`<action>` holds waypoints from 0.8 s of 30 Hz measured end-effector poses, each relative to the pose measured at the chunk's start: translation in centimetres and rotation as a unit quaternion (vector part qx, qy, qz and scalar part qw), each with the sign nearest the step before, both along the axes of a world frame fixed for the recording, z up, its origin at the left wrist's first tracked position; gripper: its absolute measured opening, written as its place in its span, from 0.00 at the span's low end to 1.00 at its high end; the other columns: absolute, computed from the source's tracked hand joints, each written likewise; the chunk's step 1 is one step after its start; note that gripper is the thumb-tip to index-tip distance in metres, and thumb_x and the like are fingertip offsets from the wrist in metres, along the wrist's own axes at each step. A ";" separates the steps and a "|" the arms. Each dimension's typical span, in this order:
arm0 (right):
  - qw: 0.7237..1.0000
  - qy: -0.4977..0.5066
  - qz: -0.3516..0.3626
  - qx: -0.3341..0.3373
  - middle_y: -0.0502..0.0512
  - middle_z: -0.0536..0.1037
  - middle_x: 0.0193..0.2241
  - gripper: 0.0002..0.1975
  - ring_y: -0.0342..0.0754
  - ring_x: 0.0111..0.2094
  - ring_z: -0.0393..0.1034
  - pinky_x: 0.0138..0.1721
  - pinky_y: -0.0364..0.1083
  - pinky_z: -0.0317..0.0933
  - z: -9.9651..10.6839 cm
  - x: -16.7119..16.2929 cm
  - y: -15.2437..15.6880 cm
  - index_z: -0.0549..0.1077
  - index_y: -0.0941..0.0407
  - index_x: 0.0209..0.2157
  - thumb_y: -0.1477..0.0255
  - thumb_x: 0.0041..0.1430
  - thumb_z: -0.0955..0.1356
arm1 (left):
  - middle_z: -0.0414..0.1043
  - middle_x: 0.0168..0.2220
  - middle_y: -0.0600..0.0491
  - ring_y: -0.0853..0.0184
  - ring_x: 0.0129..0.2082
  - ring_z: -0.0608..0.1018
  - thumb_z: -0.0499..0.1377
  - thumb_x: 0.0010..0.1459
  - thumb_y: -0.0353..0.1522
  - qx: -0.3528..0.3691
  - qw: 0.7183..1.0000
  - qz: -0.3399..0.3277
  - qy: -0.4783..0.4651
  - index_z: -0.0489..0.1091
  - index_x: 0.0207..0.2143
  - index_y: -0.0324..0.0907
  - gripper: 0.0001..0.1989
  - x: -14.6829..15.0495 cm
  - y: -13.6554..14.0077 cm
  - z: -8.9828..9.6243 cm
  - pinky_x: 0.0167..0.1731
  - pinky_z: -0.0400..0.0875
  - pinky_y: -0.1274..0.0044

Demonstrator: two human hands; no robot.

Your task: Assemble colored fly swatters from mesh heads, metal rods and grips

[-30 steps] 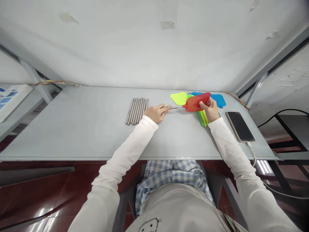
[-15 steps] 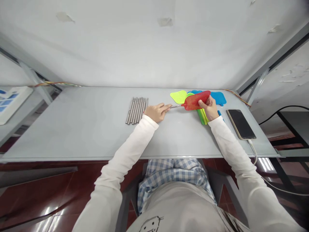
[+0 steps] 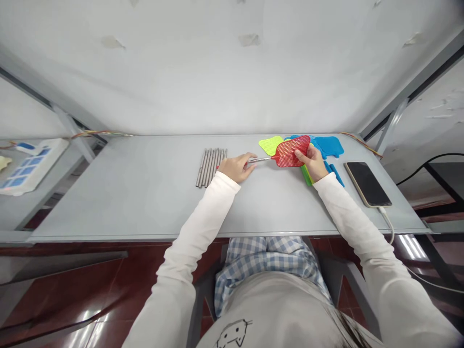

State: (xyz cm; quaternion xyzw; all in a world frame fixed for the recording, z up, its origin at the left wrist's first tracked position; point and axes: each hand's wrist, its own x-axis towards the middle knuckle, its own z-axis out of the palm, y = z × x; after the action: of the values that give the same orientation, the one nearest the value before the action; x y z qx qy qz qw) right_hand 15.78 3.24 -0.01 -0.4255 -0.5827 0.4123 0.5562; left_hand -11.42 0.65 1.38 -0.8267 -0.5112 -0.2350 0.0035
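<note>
Toward two o'clock from the middle of the smooth, pale-grey desk [image 3: 163,203], with twelve at the wall, a fly swatter with a red perforated plastic head [image 3: 290,153] and a shiny thin metal rod is held aslant. Its head is a rounded, flexible-looking panel of fine holes. The right hand [image 3: 314,163] is clamped on the head's three o'clock edge, thumb on the near face. The left hand [image 3: 236,167] is curled around the handle end, where bits of red show at either side; how tightly it grips cannot be told.

Just beside the left hand, at nine o'clock, slim cylindrical brushed-metal tubes [image 3: 210,166] lie roughly parallel in a row. At two o'clock on the desk, partly behind the red head, lie a lime-yellow perforated leaf-shaped panel [image 3: 270,144] and flat blue plastic panels [image 3: 329,146]; blue stick-like grips [image 3: 336,175] lie near the right hand. A flat dark-screened phone [image 3: 368,183] with a white cable rests at three o'clock. Beyond the desk, at nine o'clock, sits a white slab with blue rectangles [image 3: 34,166]; whether these are compartments is unclear.
</note>
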 end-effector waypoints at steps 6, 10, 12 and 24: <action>0.998 -0.028 -0.035 0.049 0.53 0.76 0.43 0.23 0.49 0.47 0.70 0.51 0.52 0.65 -0.2 0.6 0.7 0.70 0.49 0.43 0.52 0.48 0.72 | 0.77 0.38 0.51 0.67 0.36 0.77 0.49 0.63 0.44 0.009 0.999 0.044 -0.019 0.72 0.44 0.47 0.17 -1.0 0.0 0.1 0.30 0.62 0.78; 0.987 -0.093 -0.090 0.091 0.52 0.75 0.43 0.17 0.48 0.46 0.69 0.49 0.50 0.63 -0.6 1.5 0.9 0.70 0.48 0.43 0.55 0.56 0.67 | 0.74 0.44 0.48 0.64 0.42 0.75 0.52 0.62 0.41 0.031 0.978 0.188 -0.087 0.72 0.44 0.46 0.15 -5.5 -0.4 0.5 0.39 0.66 0.76; 0.979 -0.145 -0.109 0.097 0.53 0.75 0.41 0.13 0.48 0.43 0.68 0.45 0.50 0.64 -0.7 1.7 0.9 0.70 0.49 0.40 0.58 0.59 0.64 | 0.72 0.44 0.47 0.62 0.44 0.74 0.52 0.61 0.39 0.022 0.952 0.286 -0.110 0.71 0.43 0.45 0.13 -8.9 -0.8 0.3 0.43 0.66 0.73; 0.874 -0.447 -0.121 0.148 0.61 0.70 0.36 0.12 0.54 0.43 0.64 0.48 0.54 0.57 -0.2 1.3 -0.2 0.73 0.55 0.35 0.75 0.59 0.58 | 0.67 0.47 0.31 0.45 0.52 0.67 0.53 0.56 0.30 -0.079 0.859 0.496 -0.097 0.67 0.38 0.35 0.08 -15.9 -0.3 -1.8 0.48 0.61 0.54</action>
State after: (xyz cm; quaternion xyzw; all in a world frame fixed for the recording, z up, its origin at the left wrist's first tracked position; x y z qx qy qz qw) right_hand 17.10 3.05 -0.20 -0.5448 -0.7671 0.0164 0.3384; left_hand -27.29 0.31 -0.42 -0.4340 -0.8683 -0.2402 0.0048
